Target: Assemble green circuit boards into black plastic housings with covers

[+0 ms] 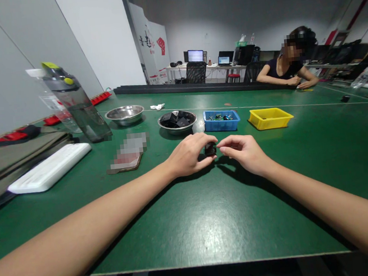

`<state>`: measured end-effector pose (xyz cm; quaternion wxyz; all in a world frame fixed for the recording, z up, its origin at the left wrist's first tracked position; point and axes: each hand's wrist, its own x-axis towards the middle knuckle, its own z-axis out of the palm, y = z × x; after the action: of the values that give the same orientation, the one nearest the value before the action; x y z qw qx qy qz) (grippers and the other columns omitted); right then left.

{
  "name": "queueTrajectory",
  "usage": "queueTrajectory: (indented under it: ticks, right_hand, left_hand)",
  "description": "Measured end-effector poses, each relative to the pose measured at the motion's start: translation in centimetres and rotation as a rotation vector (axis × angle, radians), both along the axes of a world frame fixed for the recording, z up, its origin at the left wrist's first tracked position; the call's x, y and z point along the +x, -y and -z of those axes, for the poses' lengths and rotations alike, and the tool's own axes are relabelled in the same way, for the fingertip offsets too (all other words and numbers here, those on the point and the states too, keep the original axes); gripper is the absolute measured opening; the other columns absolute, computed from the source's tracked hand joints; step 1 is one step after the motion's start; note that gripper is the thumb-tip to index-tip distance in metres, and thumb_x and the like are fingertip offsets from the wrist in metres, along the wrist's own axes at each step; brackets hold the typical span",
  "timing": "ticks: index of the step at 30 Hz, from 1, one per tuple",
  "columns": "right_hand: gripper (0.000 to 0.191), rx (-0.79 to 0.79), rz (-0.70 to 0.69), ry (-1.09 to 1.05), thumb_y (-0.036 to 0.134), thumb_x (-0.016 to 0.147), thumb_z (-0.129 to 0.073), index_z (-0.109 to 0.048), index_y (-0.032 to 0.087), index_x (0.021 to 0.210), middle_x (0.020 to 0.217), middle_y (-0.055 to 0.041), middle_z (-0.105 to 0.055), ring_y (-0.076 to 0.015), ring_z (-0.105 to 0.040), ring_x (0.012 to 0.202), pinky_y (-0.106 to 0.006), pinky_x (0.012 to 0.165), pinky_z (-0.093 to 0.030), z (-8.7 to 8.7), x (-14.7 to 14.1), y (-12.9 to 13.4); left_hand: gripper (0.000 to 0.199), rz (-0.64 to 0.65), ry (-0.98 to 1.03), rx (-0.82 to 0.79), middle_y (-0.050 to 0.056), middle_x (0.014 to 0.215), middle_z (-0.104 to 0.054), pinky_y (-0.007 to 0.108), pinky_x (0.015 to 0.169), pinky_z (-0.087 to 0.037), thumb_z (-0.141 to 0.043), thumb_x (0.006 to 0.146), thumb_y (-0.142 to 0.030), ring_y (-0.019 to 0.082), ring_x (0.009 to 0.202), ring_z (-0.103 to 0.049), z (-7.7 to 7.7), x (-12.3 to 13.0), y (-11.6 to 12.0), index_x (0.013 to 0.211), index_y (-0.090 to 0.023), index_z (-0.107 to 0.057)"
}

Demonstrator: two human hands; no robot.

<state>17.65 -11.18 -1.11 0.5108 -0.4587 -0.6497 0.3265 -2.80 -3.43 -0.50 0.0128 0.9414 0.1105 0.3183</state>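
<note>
The left hand point(190, 154) pinches a small black part point(209, 148) between thumb and fingertips, gripping it from its left side over the green tabletop point(199, 227). The right hand point(245, 153) has its thumb and forefinger drawn in just beside the part's right edge, though at this size I cannot tell whether they touch it or pinch something tiny of their own. The part looks like hard moulded plastic, so it should be light and stiff, a little slick on its flat faces, with a toothed-looking edge that may be its weaker place; the best hold is probably across the solid outer sides, with gentle pressure. Beyond the hands, a steel bowl point(178, 131) holds a heap of black, blocky pieces point(182, 121). To its right, a blue bin point(221, 126) carries a loose mix of small green and metallic-looking bits point(223, 117), and next along is a yellow bin point(272, 124) with a small dark patch inside. Farther left stands a second steel bowl point(125, 119), its shiny inner wall showing
</note>
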Motion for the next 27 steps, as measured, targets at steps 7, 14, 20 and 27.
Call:
queueTrajectory:
  ticks: [7, 14, 20, 27]
  right_hand:
    - [0.014, 0.138, 0.337, 0.391, 0.029, 0.083, -0.063, -0.072, 0.018, 0.080, 0.076, -0.0043, -0.072, -0.0189, -0.064, 0.068, -0.032, 0.066, -0.048, -0.4, 3.0, -1.4]
    - [0.027, 0.006, 0.535, 0.950, 0.035, 0.091, -0.058, -0.074, 0.014, 0.098, 0.094, -0.0141, -0.073, -0.0272, -0.067, 0.086, -0.038, 0.078, -0.048, -0.4, 6.7, -2.6]
    - [0.043, -0.067, 0.325, 1.053, 0.049, 0.088, -0.064, -0.072, 0.016, 0.114, 0.103, -0.0163, -0.069, -0.0301, -0.065, 0.097, -0.038, 0.083, -0.048, 0.1, 6.3, -2.4]
    - [0.029, 0.045, 0.120, 0.954, 0.036, 0.087, -0.068, -0.073, 0.017, 0.108, 0.099, -0.0113, -0.071, -0.0246, -0.066, 0.092, -0.035, 0.083, -0.048, -0.1, 5.5, -2.2]
  left_hand:
    - [0.018, -0.012, -0.041, -0.021, 0.008, 0.102, -0.069, 0.033, 0.082, -0.049, -0.058, 0.095, -0.034, 0.021, 0.092, -0.066, 0.2, -0.1, -0.5, 0.101, -0.017, -0.058]
    - [0.018, -0.088, -0.062, -0.087, 0.005, 0.095, -0.071, 0.033, 0.079, -0.050, -0.064, 0.092, -0.034, 0.020, 0.086, -0.067, 0.4, -0.3, -1.0, 0.099, -0.018, -0.060]
    - [0.017, -0.135, -0.111, -0.139, 0.006, 0.094, -0.072, 0.034, 0.078, -0.051, -0.066, 0.090, -0.034, 0.022, 0.085, -0.068, 0.7, -0.3, -1.4, 0.096, -0.018, -0.061]
    - [0.016, -0.141, -0.121, -0.172, 0.006, 0.093, -0.072, 0.033, 0.077, -0.052, -0.066, 0.089, -0.033, 0.022, 0.084, -0.069, 0.8, -0.3, -1.5, 0.094, -0.018, -0.063]
